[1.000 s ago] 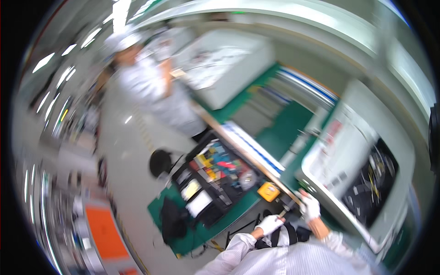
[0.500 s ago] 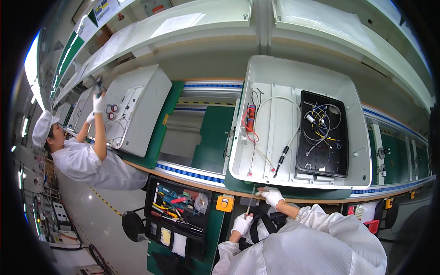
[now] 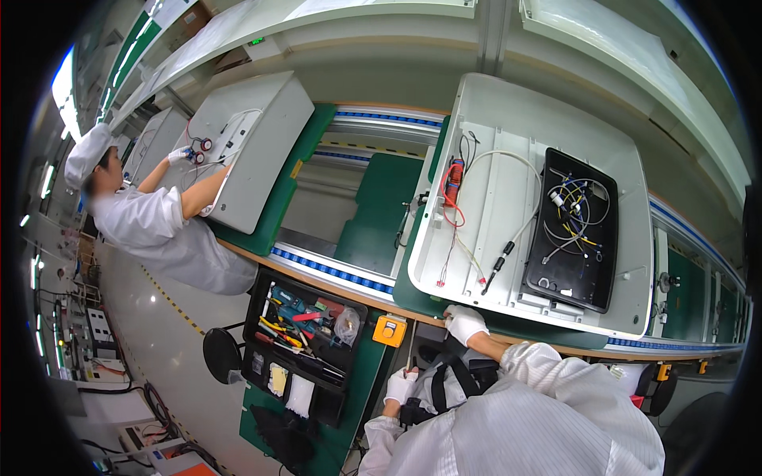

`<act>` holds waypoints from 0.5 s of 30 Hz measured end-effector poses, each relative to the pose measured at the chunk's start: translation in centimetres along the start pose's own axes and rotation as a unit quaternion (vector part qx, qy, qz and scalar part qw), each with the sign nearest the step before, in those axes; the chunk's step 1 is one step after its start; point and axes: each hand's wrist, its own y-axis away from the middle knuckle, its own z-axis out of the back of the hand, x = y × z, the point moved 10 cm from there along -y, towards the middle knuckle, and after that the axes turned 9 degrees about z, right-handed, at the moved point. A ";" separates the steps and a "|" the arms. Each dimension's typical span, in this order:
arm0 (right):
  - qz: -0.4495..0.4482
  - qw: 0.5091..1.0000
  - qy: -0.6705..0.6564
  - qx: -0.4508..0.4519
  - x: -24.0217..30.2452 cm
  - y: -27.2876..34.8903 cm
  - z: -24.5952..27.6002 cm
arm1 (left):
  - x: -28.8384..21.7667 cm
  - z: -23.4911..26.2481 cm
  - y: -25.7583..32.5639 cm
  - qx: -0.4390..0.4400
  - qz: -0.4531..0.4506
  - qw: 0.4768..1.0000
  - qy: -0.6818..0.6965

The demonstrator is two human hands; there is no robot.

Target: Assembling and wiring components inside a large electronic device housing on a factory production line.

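My left hand (image 3: 402, 385), in a white glove with bare fingertips, is low in front of the bench. It is closed around a thin, pale rod (image 3: 409, 362) whose upper end points toward the bench; its kind is too small to tell. Up at the bench edge, my right hand (image 3: 466, 324) has its fingers curled just below the front rim of a large light-grey housing (image 3: 508, 206); whatever they hold is hidden. Inside that housing lie a red cable part (image 3: 454, 182), a grey cable (image 3: 520, 159) and a black tray (image 3: 544, 266) with coiled wires (image 3: 578, 210).
At my left a black toolbox (image 3: 252, 313) holds pliers, screwdrivers and other tools. A yellow button box (image 3: 389, 331) sits on the bench edge. Farther left a co-worker (image 3: 151, 218) reaches into another grey housing (image 3: 274, 151). A conveyor rail (image 3: 333, 270) runs along the bench.
The view has shifted. My hands have moved apart: the right no longer touches the rod and is at the housing's edge. The co-worker's raised hand has come down to the other housing.
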 end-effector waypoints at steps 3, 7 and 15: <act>0.006 0.999 0.037 0.007 0.6 -0.7 -0.2 | 0.4 0.8 0.7 -0.030 -0.001 0.999 0.026; 0.017 0.998 0.045 0.030 0.3 -0.5 -0.6 | 1.2 1.9 1.6 -0.052 0.010 0.998 0.014; 0.087 0.994 0.055 0.034 1.5 0.7 -1.2 | -4.0 3.5 2.4 -0.056 -0.030 0.989 -0.132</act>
